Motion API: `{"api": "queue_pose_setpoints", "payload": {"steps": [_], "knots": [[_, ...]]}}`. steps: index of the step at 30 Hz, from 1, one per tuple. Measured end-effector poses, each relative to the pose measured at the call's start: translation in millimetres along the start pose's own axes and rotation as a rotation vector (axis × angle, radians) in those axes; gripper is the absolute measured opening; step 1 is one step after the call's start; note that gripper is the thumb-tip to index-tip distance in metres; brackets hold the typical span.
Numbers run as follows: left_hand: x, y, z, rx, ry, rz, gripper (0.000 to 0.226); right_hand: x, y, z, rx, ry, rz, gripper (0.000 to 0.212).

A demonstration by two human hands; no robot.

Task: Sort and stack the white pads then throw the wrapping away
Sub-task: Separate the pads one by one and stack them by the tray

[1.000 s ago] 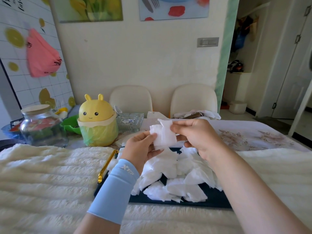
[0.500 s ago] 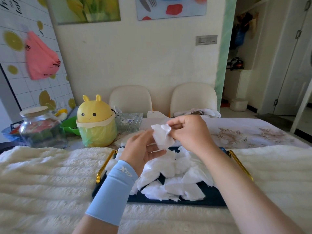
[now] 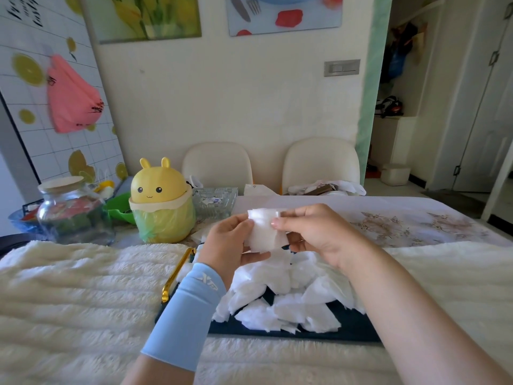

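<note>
A white pad [image 3: 265, 233] is held upright above the dark tray [image 3: 352, 327], its flat face toward the camera and about as tall as it is wide. The left hand [image 3: 230, 241] and right hand [image 3: 313, 234] each pinch a side edge in a narrow grip. The tray holds a loose pile of pads [image 3: 277, 290]. The yellow bin [image 3: 161, 201] beyond is lined with a bag.

White pad [image 3: 265, 232] aloft above heaped pads [image 3: 280, 295]

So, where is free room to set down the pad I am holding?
Free: cream blanket left of the dark tray; floral cloth beyond the right hand. Crowded: the tray, under the pad pile; far left, around jar and yellow bin.
</note>
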State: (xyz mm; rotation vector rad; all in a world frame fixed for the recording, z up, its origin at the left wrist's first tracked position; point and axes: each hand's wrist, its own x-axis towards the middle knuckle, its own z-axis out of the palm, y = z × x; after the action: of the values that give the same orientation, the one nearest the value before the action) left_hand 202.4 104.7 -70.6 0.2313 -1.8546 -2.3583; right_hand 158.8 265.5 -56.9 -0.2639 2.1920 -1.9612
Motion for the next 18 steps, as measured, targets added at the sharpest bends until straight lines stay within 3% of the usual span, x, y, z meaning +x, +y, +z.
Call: {"api": "queue_pose_setpoints", "payload": {"steps": [2,5,7,10,14,18], "knots": [[2.9,-2.8,-1.9,0.166,0.084,0.082,0.01,-0.2,-0.5,0.5,0.03,-0.007,0.01,0.017],[4.3,-6.1,-7.1,0.564,0.342,0.433,0.019,1.4,0.9,0.3,0.047,0.05,0.009,0.019],[1.1,-2.3,-7.2,0.663,0.4,0.633,0.011,1.3,0.2,1.0,0.057,0.074,0.001,0.024],[-2.8,-1.0,-2.4,0.677,0.211,0.58,0.006,-1.2,-2.0,4.8,0.109,0.046,-0.02,0.023],[-2.1,-8.0,0.6,0.586,0.023,0.455,0.036,-2.2,-1.2,11.1,0.166,0.029,-0.042,0.017],[-2.6,-5.0,1.5,0.411,-0.012,0.328,0.008,-2.9,0.5,12.4,0.21,-0.003,-0.044,0.019]]}}
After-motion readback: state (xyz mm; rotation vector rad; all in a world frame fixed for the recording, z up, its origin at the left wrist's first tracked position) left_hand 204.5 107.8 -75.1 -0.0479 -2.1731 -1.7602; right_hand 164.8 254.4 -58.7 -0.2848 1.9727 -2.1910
